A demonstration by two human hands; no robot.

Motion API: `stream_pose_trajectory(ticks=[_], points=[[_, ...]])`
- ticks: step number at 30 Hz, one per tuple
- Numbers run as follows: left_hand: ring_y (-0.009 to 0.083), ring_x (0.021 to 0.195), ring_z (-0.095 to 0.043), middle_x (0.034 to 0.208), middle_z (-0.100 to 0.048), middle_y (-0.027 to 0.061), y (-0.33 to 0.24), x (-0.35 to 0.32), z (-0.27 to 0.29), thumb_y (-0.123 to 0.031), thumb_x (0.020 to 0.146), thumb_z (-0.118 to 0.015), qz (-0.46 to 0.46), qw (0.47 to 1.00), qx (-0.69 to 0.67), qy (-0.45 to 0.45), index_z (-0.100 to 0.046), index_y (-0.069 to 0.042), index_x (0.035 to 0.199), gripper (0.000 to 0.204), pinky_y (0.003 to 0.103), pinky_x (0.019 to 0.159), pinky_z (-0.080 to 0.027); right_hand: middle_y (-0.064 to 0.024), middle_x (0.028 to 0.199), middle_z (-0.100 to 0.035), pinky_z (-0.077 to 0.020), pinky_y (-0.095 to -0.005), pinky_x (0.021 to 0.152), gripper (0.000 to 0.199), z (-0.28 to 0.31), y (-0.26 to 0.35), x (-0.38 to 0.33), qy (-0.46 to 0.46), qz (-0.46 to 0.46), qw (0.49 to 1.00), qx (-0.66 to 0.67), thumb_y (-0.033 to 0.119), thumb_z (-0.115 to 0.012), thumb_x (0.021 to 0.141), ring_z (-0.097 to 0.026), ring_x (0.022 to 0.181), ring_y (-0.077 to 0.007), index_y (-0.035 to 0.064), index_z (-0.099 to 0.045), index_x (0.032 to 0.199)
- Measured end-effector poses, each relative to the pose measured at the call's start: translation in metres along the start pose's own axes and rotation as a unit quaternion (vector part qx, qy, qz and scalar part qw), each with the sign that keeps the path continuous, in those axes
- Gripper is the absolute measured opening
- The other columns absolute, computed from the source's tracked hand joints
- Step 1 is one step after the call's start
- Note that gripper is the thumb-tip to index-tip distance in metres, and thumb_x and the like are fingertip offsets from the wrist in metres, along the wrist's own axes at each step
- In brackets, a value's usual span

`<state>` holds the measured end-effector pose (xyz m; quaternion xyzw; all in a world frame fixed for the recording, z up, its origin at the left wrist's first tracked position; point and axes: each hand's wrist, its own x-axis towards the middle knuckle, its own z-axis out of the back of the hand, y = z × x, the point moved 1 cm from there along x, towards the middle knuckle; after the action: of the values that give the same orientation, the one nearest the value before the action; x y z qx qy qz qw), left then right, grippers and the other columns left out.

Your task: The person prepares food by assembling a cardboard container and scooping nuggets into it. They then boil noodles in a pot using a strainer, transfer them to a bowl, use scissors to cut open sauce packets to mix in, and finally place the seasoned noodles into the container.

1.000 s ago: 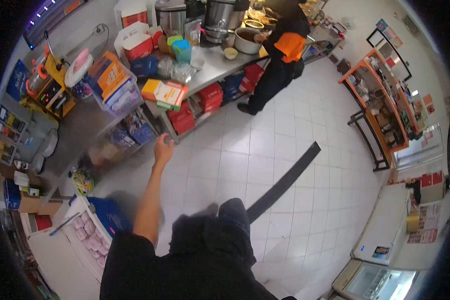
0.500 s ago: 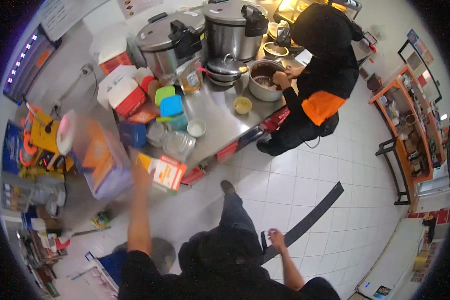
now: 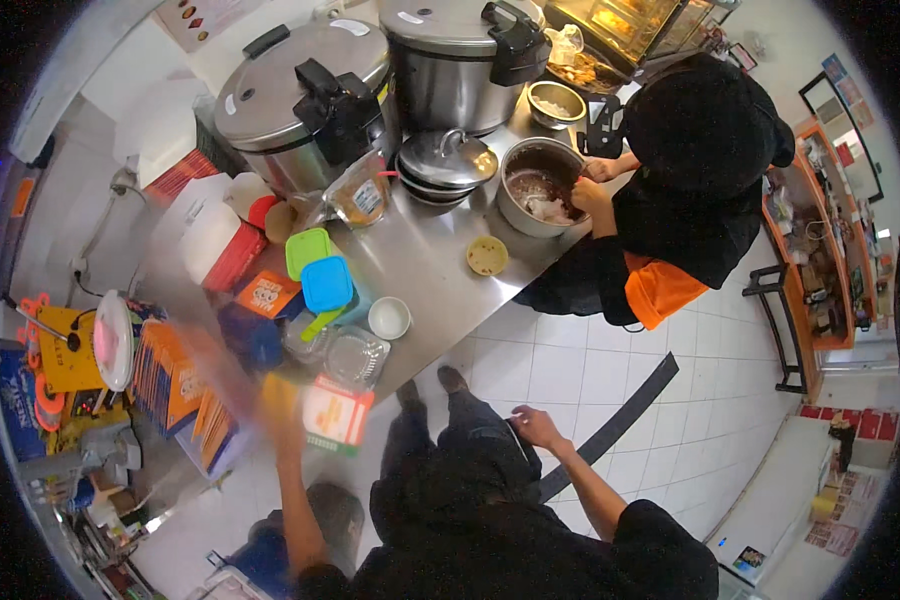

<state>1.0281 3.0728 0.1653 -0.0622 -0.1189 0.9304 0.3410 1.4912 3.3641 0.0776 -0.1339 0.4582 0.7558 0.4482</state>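
Note:
Smeared by motion, my left hand (image 3: pixel 284 408) is closed on a flat paper food carton (image 3: pixel 338 412) in white, orange and green, just off the counter's near edge. Part of its yellow side lies by my fingers. My right hand (image 3: pixel 538 428) hangs beside my right hip, fingers loosely apart, with nothing seen in it. Closest to the carton on the counter are a clear plastic container (image 3: pixel 356 358), a small white bowl (image 3: pixel 389 318) and a blue-lidded tub (image 3: pixel 327 284). Left of my left hand, a clear bin holds stacked orange cartons (image 3: pixel 175 378).
Two large steel cookers (image 3: pixel 305 95) stand along the back of the steel counter (image 3: pixel 435 295). At the right, a co-worker (image 3: pixel 700 190) has both hands at a metal pot (image 3: pixel 542 190) with white food inside. A yellow bowl (image 3: pixel 487 256) sits near the edge.
My left hand and the carton have moved down, closer to my body. My right hand has risen slightly. The view has shifted nearer the counter, and the co-worker bends lower over the pot.

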Motion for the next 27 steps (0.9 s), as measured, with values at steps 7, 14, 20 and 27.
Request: stream_pose_trajectory(ticks=[7, 14, 20, 27], points=[[0.0499, 0.14, -0.021, 0.15, -0.022, 0.0347, -0.017, -0.021, 0.035, -0.031, 0.094, -0.058, 0.047, 0.998, -0.02, -0.02, -0.036, -0.015, 0.151, 0.063, 0.056, 0.115, -0.018, -0.0228, 0.1, -0.067, -0.0509, -0.0487, 0.083, 0.031, 0.028, 0.113, 0.026, 0.024, 0.165, 0.984, -0.068, 0.024, -0.059, 0.092, -0.064, 0.094, -0.0412, 0.0029, -0.06, 0.115], [0.0506, 0.138, -0.025, 0.148, -0.025, 0.0344, -0.046, -0.023, 0.068, -0.034, 0.091, -0.061, 0.011, 0.994, 0.048, -0.098, -0.043, -0.011, 0.146, 0.062, 0.057, 0.113, -0.022, -0.0212, 0.1, -0.066, -0.051, -0.0467, 0.082, 0.03, 0.047, 0.184, 0.032, 0.007, 0.24, 0.969, -0.052, 0.021, -0.058, 0.093, -0.064, 0.092, -0.0397, 0.0019, -0.06, 0.116], [0.0509, 0.132, -0.031, 0.142, -0.035, 0.0328, -0.053, -0.023, 0.103, -0.035, 0.092, -0.06, 0.037, 0.988, 0.071, -0.13, -0.045, -0.01, 0.145, 0.06, 0.058, 0.11, -0.026, -0.0197, 0.097, -0.066, -0.0515, -0.0446, 0.081, 0.031, 0.044, 0.237, 0.029, 0.049, 0.314, 0.948, -0.021, 0.021, -0.059, 0.093, -0.064, 0.089, -0.037, 0.0028, -0.06, 0.118], [0.0463, 0.132, -0.034, 0.141, -0.039, 0.0315, -0.055, -0.036, 0.138, -0.033, 0.095, -0.059, 0.095, 0.959, 0.099, -0.248, -0.045, -0.007, 0.144, 0.057, 0.055, 0.11, -0.027, -0.0196, 0.099, -0.067, -0.0509, -0.0459, 0.082, 0.031, 0.013, 0.279, 0.04, 0.084, 0.407, 0.909, -0.014, 0.019, -0.058, 0.093, -0.064, 0.091, -0.0376, 0.0034, -0.059, 0.119]])
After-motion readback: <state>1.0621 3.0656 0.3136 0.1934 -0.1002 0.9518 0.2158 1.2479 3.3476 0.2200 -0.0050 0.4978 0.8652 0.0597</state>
